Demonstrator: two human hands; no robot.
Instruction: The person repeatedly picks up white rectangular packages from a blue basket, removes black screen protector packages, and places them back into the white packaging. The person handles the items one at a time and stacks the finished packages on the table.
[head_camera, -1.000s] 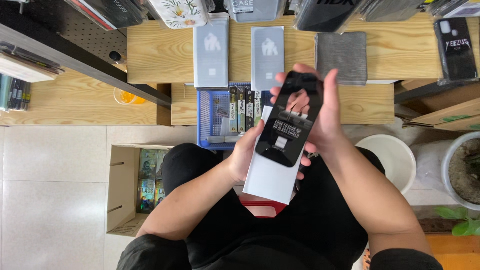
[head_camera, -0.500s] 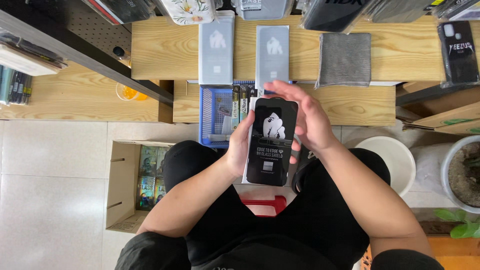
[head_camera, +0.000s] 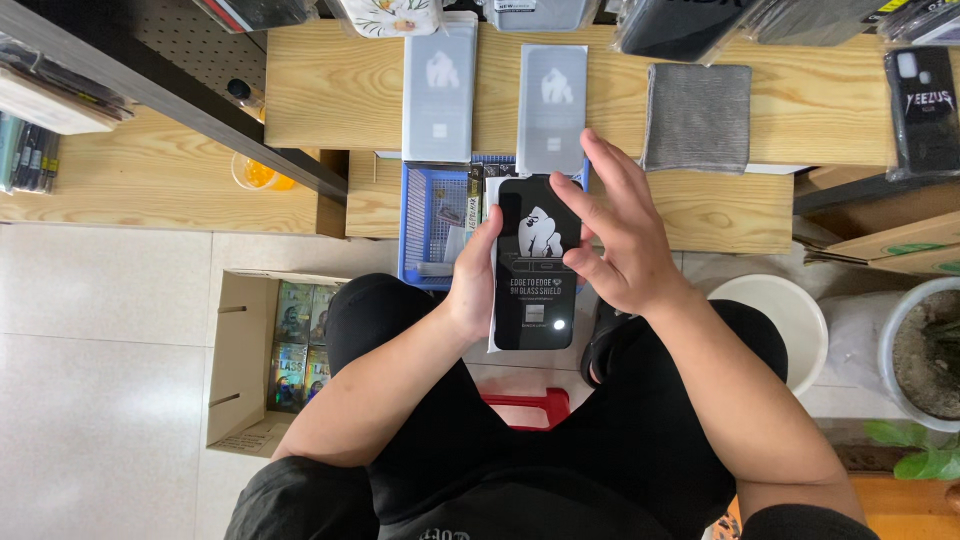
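Observation:
My left hand (head_camera: 472, 275) grips the left edge of a flat black package (head_camera: 534, 270) with a white animal picture, held upright over my lap. The fingers of my right hand (head_camera: 612, 230) are spread over the package's upper right side, touching its edge. A white backing shows along the package's left and bottom edges. Behind it stands a blue plastic basket (head_camera: 432, 215) with more flat packs. Two grey flat packages (head_camera: 438, 95) (head_camera: 552, 105) lie on the wooden shelf (head_camera: 320, 90) above the basket.
A grey cloth (head_camera: 697, 115) lies on the shelf to the right. An open cardboard box (head_camera: 250, 370) with packs sits on the tiled floor at left. A white bucket (head_camera: 790, 320) and a plant pot (head_camera: 925, 350) stand at right. A red stool (head_camera: 525, 405) shows under me.
The package was tilted with its white sleeve sticking out below; now it is straight and the sleeve is almost hidden. My right hand has opened and lifted from around it to its upper right.

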